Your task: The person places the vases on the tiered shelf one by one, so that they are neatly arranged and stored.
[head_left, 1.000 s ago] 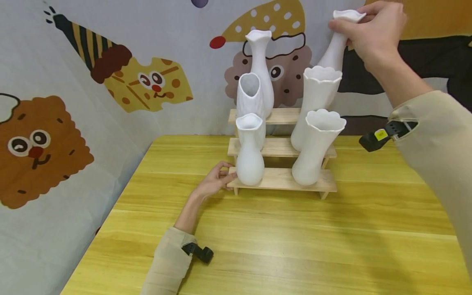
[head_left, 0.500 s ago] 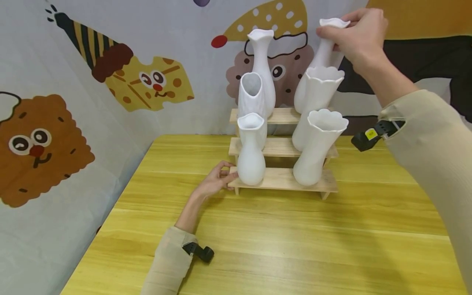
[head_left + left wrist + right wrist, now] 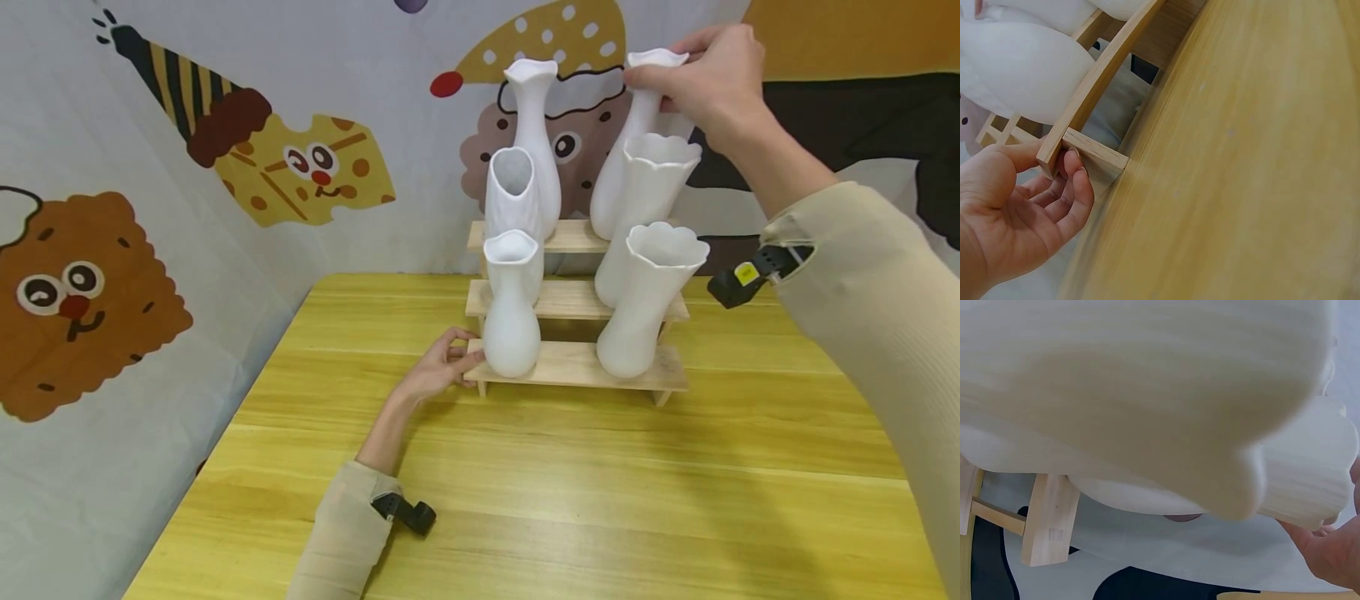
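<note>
In the head view, my right hand [image 3: 718, 87] grips a tall white vase [image 3: 615, 171] by its narrow neck, just below the wavy rim. Its base is at the right part of the top tier of a stepped wooden stand [image 3: 566, 364]; whether it bears on the board cannot be told. My left hand [image 3: 435, 368] pinches the left end of the lowest shelf. The left wrist view has the thumb over the board [image 3: 1094, 84] and curled fingers [image 3: 1075, 200] beneath it. In the right wrist view, pale vases hide most of the right hand [image 3: 1335, 550].
Several other white vases share the stand: a tall slim one [image 3: 534, 150], a slant-mouthed one [image 3: 512, 212], a small bulbous one [image 3: 512, 329] and two scalloped ones, the front one [image 3: 637, 312] on the lowest tier. Behind the yellow wood-grain table [image 3: 525, 492] hangs a cartoon-printed cloth [image 3: 300, 50].
My right hand has moved left and slightly down in the head view with the vase, whose base has come from behind the scalloped vase toward the top tier. The left hand stays on the shelf.
</note>
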`<action>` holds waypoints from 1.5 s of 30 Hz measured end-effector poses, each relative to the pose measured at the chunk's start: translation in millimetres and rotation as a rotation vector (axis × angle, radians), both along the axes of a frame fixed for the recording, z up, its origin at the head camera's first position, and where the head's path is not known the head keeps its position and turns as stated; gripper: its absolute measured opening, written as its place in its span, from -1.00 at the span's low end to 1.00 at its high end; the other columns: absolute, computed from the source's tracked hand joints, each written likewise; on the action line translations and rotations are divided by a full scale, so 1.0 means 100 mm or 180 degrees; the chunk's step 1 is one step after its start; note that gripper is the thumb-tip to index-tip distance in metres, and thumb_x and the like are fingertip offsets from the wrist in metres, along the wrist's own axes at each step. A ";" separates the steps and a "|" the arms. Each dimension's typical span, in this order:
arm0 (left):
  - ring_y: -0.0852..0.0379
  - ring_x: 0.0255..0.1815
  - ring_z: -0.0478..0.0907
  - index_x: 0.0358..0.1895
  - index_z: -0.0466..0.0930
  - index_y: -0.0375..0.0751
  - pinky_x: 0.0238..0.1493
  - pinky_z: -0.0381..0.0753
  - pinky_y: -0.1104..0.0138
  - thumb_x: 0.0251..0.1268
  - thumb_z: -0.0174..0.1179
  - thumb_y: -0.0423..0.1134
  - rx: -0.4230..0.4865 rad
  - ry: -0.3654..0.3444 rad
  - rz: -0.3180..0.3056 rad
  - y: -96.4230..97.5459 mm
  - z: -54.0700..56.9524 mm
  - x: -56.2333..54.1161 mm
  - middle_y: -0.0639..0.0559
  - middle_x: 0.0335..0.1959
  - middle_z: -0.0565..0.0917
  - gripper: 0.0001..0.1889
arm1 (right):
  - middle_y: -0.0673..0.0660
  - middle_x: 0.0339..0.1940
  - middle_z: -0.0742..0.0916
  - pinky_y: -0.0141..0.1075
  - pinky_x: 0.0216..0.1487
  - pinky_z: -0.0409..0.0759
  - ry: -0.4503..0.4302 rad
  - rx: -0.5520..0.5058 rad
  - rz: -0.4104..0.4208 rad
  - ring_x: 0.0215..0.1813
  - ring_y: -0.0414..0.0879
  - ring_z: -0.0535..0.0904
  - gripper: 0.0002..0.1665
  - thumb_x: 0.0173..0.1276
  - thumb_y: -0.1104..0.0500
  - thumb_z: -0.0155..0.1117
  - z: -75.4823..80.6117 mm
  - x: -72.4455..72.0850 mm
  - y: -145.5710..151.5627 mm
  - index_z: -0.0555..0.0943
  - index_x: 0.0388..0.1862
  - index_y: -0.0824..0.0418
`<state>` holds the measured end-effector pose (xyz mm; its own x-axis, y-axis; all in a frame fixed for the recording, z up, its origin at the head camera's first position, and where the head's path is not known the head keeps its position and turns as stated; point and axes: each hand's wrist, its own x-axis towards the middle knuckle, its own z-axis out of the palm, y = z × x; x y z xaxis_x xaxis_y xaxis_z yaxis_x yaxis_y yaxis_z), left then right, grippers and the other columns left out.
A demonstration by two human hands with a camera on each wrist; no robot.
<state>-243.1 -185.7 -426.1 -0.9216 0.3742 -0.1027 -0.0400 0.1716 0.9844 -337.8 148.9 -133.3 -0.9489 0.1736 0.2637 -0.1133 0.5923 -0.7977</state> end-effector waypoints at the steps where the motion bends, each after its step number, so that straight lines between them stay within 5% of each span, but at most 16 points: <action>1: -0.13 0.03 0.61 0.32 0.24 -0.29 -0.06 0.75 0.09 0.52 0.19 -0.21 0.0005 -0.0004 0.0001 0.00 0.00 0.00 -0.34 0.07 0.59 -0.52 | -0.02 0.23 0.49 -0.29 0.32 0.48 -0.0016 -0.0003 0.0020 0.10 -0.09 0.54 -0.11 0.26 -0.22 0.45 0.00 0.00 0.00 0.41 0.45 0.14; 18: -0.09 -0.02 0.62 0.32 0.25 -0.29 -0.07 0.75 0.10 0.53 0.18 -0.21 0.0007 0.0007 -0.0001 0.00 0.00 0.01 -0.33 0.06 0.60 -0.53 | 0.20 0.39 0.40 -0.19 0.37 0.46 -0.0156 0.0247 0.0271 0.16 -0.01 0.45 -0.05 0.35 -0.23 0.35 0.00 0.06 -0.02 0.24 0.57 0.11; 24: -0.12 -0.03 0.63 0.31 0.26 -0.26 -0.08 0.75 0.09 0.53 0.18 -0.20 -0.0029 0.0043 0.0003 0.02 -0.01 0.01 -0.33 0.04 0.60 -0.55 | 0.14 0.47 0.42 -0.25 0.41 0.41 0.0025 0.0354 0.0276 0.10 -0.11 0.46 -0.07 0.37 -0.29 0.27 -0.04 0.16 0.09 0.22 0.58 0.04; 29: -0.08 -0.02 0.62 0.35 0.27 -0.25 -0.07 0.75 0.09 0.53 0.18 -0.18 -0.0147 0.0084 0.0034 0.00 0.00 0.01 -0.28 0.02 0.60 -0.52 | 0.07 0.53 0.41 -0.26 0.49 0.29 0.0273 0.0337 0.0317 0.39 -0.06 0.41 -0.15 0.42 -0.24 0.23 -0.11 0.23 0.22 0.24 0.58 0.02; 34: 0.05 -0.24 0.52 0.44 0.24 -0.29 -0.10 0.72 0.16 0.59 0.10 -0.12 -0.0369 0.0186 0.0232 -0.03 0.04 0.03 -0.16 -0.16 0.54 -0.48 | 0.03 0.49 0.46 -0.30 0.50 0.24 0.0529 0.0283 0.0319 0.45 -0.10 0.37 -0.22 0.43 -0.18 0.25 -0.17 0.29 0.38 0.31 0.54 -0.01; 45: -0.36 0.08 0.52 0.43 0.26 -0.41 0.11 0.62 -0.12 0.63 0.02 -0.16 -0.0492 0.0373 0.0534 -0.22 0.21 0.05 -0.44 0.14 0.47 -0.50 | 0.00 0.40 0.56 -0.37 0.48 0.26 0.0538 0.0371 0.0302 0.39 -0.24 0.44 -0.27 0.46 -0.14 0.25 -0.43 0.38 0.74 0.33 0.52 0.02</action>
